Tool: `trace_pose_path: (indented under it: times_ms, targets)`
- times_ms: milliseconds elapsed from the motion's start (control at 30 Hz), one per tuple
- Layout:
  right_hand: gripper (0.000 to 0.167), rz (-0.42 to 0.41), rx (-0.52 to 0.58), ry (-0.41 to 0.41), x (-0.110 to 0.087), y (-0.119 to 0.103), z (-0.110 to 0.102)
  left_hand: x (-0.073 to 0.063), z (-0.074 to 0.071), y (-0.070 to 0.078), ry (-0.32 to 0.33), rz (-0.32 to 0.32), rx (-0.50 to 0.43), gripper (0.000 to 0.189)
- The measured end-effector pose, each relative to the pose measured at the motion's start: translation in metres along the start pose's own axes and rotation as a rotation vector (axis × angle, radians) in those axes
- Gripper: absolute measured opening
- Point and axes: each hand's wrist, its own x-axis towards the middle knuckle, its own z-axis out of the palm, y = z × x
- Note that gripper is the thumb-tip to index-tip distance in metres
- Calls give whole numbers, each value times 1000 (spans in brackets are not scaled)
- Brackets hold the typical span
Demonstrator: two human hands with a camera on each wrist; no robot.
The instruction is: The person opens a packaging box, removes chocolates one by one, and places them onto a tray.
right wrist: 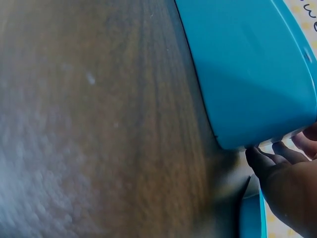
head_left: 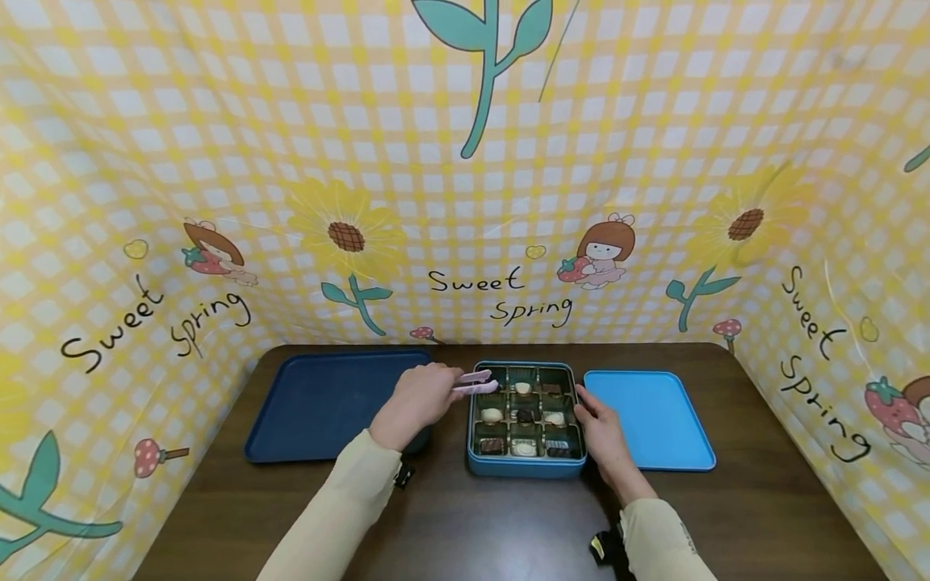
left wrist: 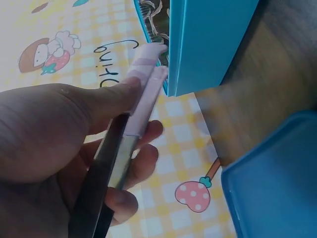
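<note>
My left hand (head_left: 425,395) grips a pair of tongs (head_left: 479,389) with pale pink tips, pinched between thumb and fingers. In the left wrist view the tong tips (left wrist: 157,74) come over the rim of a blue box (left wrist: 203,44). From the head view they reach across the back left compartment of this box (head_left: 526,466), which is divided into several compartments. Chocolates sit in it, white ones (head_left: 492,415) and dark ones (head_left: 525,415). My right hand (head_left: 603,432) touches the box's right side, with fingertips against its wall in the right wrist view. I cannot tell whether the tongs hold a piece.
A dark blue tray (head_left: 320,411) lies on the brown table (head_left: 450,524) to the left of the box, partly behind my left hand. On the right is a light blue tray (head_left: 650,420). A yellow checked cloth (head_left: 465,202) hangs around the table's back and sides.
</note>
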Motion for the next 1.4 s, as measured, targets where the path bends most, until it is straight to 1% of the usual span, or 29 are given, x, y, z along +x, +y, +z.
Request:
trace_pose_path:
  times_ms: [133, 300, 567, 667, 833, 900, 967, 1100, 1167, 1300, 1400]
  targets:
    - [51, -1, -1, -1, 0, 0, 0, 8, -3, 5, -53, -22, 11, 25]
    - [51, -9, -1, -4, -1, 0, 0, 19, -10, 13, -104, -39, 56, 21]
    - [51, -8, -5, -4, -1, 0, 4, 38, -18, 26, -271, -87, 129, 14]
    - [51, -8, -9, -1, -1, 0, 4, 44, -23, 31, -311, -98, 151, 10]
    - [51, -11, -12, -5, -1, 0, 4, 52, -31, 39, -330, -86, 203, 9]
    - [51, -14, -14, -3, -1, 0, 4, 55, -33, 43, -333, -81, 237, 13]
    - [51, -15, -13, -5, -1, 0, 4, 59, -34, 48, -351, -91, 271, 18]
    - [51, -13, -12, -14, -1, 2, 6, 66, -29, 55, -402, -138, 313, 29]
    - [51, -14, -7, -17, -1, 3, 7, 69, -26, 57, -422, -147, 342, 32]
    - [51, -19, -2, -15, 0, 3, 7, 75, -21, 58, -432, -140, 373, 35]
    - [50, -23, -8, -10, 0, 2, 6, 77, -19, 58, -420, -144, 364, 34]
